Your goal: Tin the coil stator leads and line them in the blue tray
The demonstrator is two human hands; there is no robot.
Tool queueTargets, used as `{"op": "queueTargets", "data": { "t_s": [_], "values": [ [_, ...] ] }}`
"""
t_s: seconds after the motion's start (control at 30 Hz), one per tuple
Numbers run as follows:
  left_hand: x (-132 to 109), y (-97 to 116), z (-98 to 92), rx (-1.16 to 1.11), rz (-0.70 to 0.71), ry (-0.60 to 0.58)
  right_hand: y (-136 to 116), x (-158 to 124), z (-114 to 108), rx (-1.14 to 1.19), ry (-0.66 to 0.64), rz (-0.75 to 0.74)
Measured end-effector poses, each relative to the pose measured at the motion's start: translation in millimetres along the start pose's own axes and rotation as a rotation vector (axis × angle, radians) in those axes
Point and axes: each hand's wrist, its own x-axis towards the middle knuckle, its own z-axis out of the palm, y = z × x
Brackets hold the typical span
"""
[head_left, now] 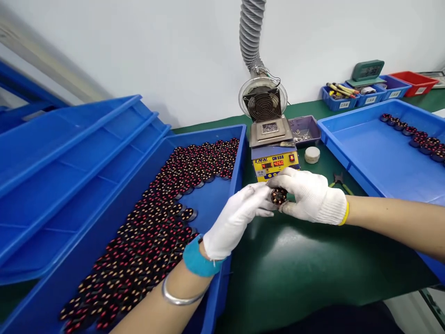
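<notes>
Both of my hands wear white knit gloves and meet over the green mat, in front of a solder pot [274,148]. Between them is a small round motor stator [278,196], black with copper windings, its wound face turned toward me. My right hand [308,195] pinches it between thumb and fingers from the right. Against its left side, the fingers of my left hand [239,211] also grip it, partly hidden behind it. The solder pot's square molten bath [270,127] lies just beyond, and its red display is lit.
Left, a large blue tray [239,157] holds many stators; stacked blue trays [69,153] lean beside it. Right, another blue tray [368,153] holds several stators. Nearby are a round white tin [312,155], green-handled cutters [340,182], a purple bin [306,121] and an exhaust hose [251,35].
</notes>
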Motion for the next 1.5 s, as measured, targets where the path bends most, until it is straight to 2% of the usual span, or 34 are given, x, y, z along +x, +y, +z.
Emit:
{"op": "queueTargets", "data": {
  "t_s": [0.07,0.13,0.2,0.27,0.33,0.43,0.5,0.6,0.7,0.8,0.9,0.97,1.07,1.17,1.27,1.37,1.43,1.5],
  "values": [
    [-0.6,-0.1,2.4,0.152,0.000,0.043,-1.0,0.2,-1.6,-0.030,-0.041,-0.111],
    [-0.7,-1.2,4.8,0.193,0.008,0.062,-3.0,1.2,-1.7,-0.011,-0.062,-0.160],
    [0.2,-3.4,4.8,0.125,0.009,0.067,-4.0,2.5,-0.5,0.073,-0.036,-0.062],
    [2.0,-6.2,2.4,0.026,-0.003,0.075,-4.1,3.9,1.8,0.243,-0.020,0.125],
    [4.0,-8.8,-1.0,-0.011,-0.009,0.089,-4.3,4.8,4.7,0.464,-0.094,0.262],
    [6.3,-11.3,-4.2,0.018,0.011,0.148,-6.8,4.2,7.3,0.649,-0.241,0.310],
    [7.2,-12.3,-4.2,0.020,0.044,0.205,-8.9,3.4,6.0,0.650,-0.260,0.315],
    [8.2,-13.6,-2.5,0.022,0.114,0.282,-8.0,4.3,1.7,0.645,-0.212,0.405],
    [8.9,-14.5,-0.6,0.104,0.173,0.337,-1.6,7.8,1.3,0.639,-0.085,0.488],
    [7.6,-14.6,1.3,0.203,0.199,0.311,2.5,10.6,7.1,0.698,-0.028,0.434],
    [3.9,-14.1,3.7,0.330,0.184,0.250,-0.7,10.5,12.4,0.764,-0.075,0.336],
    [1.2,-14.0,5.1,0.429,0.204,0.267,-4.5,8.8,12.6,0.745,-0.080,0.302],
    [-1.8,-14.4,6.0,0.641,0.377,0.314,-8.7,4.3,8.2,0.576,-0.019,0.236],
    [-2.4,-14.1,5.2,0.844,0.491,0.178,-10.1,-1.0,2.4,0.342,0.016,0.163],
    [-2.0,-11.5,4.2,0.835,0.421,0.127,-10.9,-3.8,-1.6,0.202,0.018,0.159],
    [-4.2,-3.7,3.1,0.726,0.213,0.149,-11.9,-2.4,-3.7,0.205,0.046,0.137],
    [-8.2,4.6,1.0,0.675,0.077,0.087,-11.4,0.4,-4.7,0.275,0.075,0.150],
    [-13.4,13.9,-2.8,0.666,-0.038,-0.030,-8.7,4.0,-5.9,0.399,0.086,0.226]
  ]
}}
